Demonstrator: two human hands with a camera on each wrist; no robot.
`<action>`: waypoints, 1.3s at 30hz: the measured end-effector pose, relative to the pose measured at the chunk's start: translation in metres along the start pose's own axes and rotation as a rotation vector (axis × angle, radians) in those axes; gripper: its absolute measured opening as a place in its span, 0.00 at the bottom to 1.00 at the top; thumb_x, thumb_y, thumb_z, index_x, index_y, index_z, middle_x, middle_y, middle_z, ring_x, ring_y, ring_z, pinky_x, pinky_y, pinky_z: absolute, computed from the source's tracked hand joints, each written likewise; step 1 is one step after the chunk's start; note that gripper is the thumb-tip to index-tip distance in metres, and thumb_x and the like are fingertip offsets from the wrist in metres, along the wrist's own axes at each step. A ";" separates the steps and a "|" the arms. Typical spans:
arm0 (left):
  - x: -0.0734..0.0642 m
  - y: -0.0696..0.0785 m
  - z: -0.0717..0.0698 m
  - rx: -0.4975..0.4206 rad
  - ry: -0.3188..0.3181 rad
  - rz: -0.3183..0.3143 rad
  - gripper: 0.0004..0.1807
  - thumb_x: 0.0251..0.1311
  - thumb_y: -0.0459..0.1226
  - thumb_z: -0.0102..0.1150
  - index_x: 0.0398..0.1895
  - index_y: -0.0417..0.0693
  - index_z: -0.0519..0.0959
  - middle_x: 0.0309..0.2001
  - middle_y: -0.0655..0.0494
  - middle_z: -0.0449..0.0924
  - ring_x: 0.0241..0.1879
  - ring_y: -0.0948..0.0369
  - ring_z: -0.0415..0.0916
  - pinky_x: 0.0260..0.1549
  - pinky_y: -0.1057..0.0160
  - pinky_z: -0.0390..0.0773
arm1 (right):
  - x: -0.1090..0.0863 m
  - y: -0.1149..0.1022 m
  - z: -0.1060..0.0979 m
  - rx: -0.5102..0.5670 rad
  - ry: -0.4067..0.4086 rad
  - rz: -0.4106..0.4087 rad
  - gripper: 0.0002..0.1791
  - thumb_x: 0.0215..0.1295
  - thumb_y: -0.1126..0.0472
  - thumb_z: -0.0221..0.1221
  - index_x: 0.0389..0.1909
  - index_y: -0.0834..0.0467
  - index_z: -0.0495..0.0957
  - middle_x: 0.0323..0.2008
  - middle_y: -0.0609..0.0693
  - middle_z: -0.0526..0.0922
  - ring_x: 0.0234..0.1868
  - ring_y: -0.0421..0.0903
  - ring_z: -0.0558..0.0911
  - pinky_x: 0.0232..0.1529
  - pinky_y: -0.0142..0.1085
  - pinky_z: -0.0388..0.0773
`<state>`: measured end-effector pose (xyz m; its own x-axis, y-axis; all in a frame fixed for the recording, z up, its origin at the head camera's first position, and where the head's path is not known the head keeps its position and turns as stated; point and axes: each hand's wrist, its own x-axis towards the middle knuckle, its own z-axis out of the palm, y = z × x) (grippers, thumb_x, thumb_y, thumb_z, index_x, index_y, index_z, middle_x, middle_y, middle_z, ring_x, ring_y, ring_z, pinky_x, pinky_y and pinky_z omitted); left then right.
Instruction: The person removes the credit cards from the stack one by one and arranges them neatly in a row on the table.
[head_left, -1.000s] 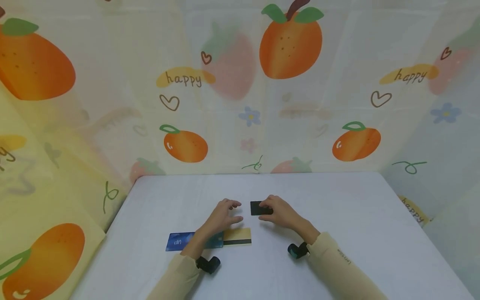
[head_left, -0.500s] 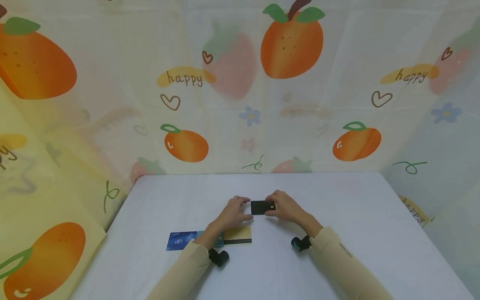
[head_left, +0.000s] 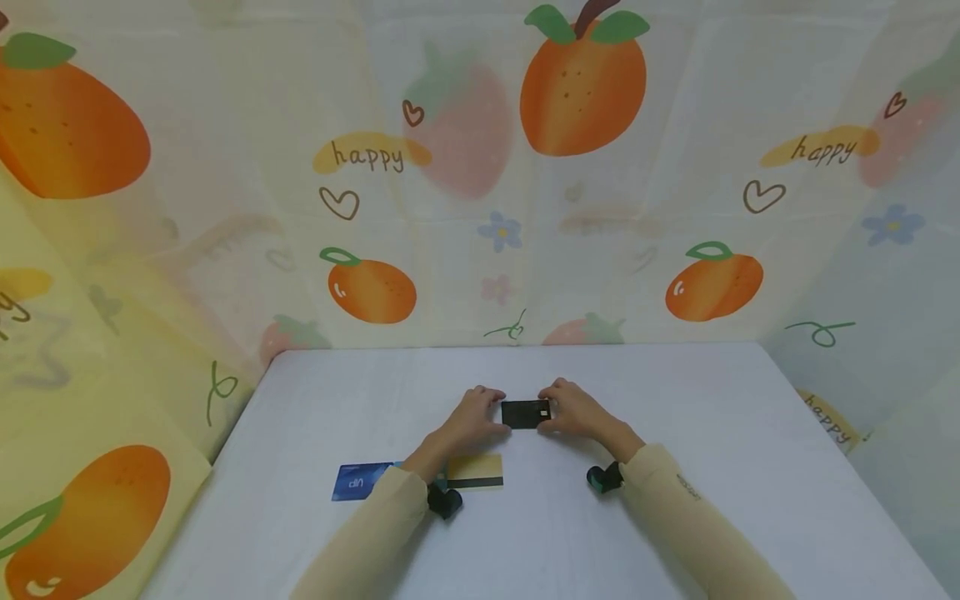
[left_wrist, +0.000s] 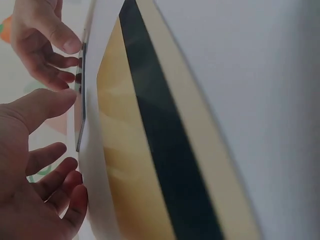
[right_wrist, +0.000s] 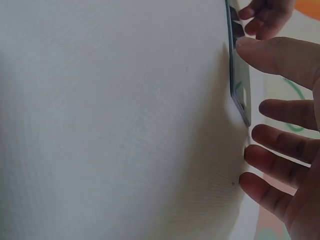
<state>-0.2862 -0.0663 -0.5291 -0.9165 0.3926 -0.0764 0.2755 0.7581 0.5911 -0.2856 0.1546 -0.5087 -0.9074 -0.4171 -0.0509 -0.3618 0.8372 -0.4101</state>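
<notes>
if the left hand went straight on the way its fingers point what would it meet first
The left hand would most likely meet the black card, whose left end lies right by its thumb and fingertips, with the right hand at the other end; whether left hand and card touch is unclear.

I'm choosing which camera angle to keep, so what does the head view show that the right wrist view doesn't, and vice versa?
Only the head view: blue VIP card, gold striped card, a sliver of teal card, beige sleeves and wrist cameras.

Only the right wrist view: the right hand from its palm side.

Both: black card, left hand, right hand, white tabletop and fruit-print backdrop.
</notes>
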 end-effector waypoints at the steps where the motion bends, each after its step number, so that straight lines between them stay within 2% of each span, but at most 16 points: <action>1: 0.001 0.000 0.000 0.013 -0.007 0.003 0.33 0.52 0.45 0.70 0.62 0.46 0.73 0.59 0.46 0.72 0.59 0.52 0.67 0.62 0.51 0.69 | 0.001 0.001 0.000 -0.009 -0.004 -0.005 0.29 0.48 0.54 0.73 0.51 0.62 0.80 0.43 0.55 0.77 0.42 0.48 0.74 0.48 0.45 0.74; 6: 0.004 0.001 0.000 0.060 -0.040 0.016 0.34 0.51 0.43 0.68 0.63 0.47 0.73 0.60 0.49 0.71 0.58 0.53 0.66 0.61 0.52 0.69 | 0.007 0.004 0.000 -0.020 -0.044 0.000 0.28 0.49 0.57 0.72 0.52 0.63 0.80 0.44 0.54 0.77 0.44 0.48 0.74 0.51 0.44 0.74; 14: 0.012 0.002 -0.002 0.071 -0.050 0.004 0.31 0.50 0.42 0.67 0.61 0.48 0.75 0.57 0.50 0.72 0.56 0.54 0.65 0.59 0.54 0.69 | 0.012 0.003 -0.005 -0.036 -0.104 0.013 0.28 0.50 0.57 0.71 0.53 0.63 0.79 0.45 0.54 0.77 0.46 0.49 0.74 0.54 0.45 0.73; 28: 0.013 0.001 -0.003 0.089 -0.069 0.008 0.31 0.47 0.43 0.67 0.59 0.48 0.75 0.55 0.50 0.72 0.55 0.55 0.65 0.60 0.54 0.69 | 0.015 0.004 -0.003 -0.017 -0.123 0.040 0.28 0.50 0.57 0.72 0.52 0.62 0.79 0.45 0.52 0.76 0.45 0.48 0.74 0.54 0.44 0.73; 35: 0.013 0.004 -0.006 0.057 -0.097 -0.038 0.31 0.50 0.42 0.67 0.61 0.50 0.74 0.56 0.51 0.71 0.54 0.56 0.65 0.61 0.54 0.68 | 0.015 0.001 -0.005 -0.008 -0.123 0.057 0.28 0.50 0.56 0.72 0.52 0.62 0.79 0.46 0.52 0.76 0.47 0.48 0.74 0.56 0.44 0.73; 39: 0.013 0.004 -0.007 0.059 -0.098 -0.034 0.31 0.51 0.42 0.68 0.61 0.49 0.73 0.56 0.51 0.72 0.54 0.56 0.65 0.60 0.54 0.69 | 0.015 0.000 -0.007 -0.006 -0.124 0.057 0.28 0.50 0.55 0.72 0.53 0.62 0.79 0.46 0.52 0.76 0.46 0.48 0.74 0.56 0.44 0.74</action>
<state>-0.2991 -0.0617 -0.5221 -0.8937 0.4129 -0.1754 0.2639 0.8001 0.5387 -0.3003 0.1507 -0.5030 -0.8935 -0.4086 -0.1860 -0.3119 0.8629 -0.3976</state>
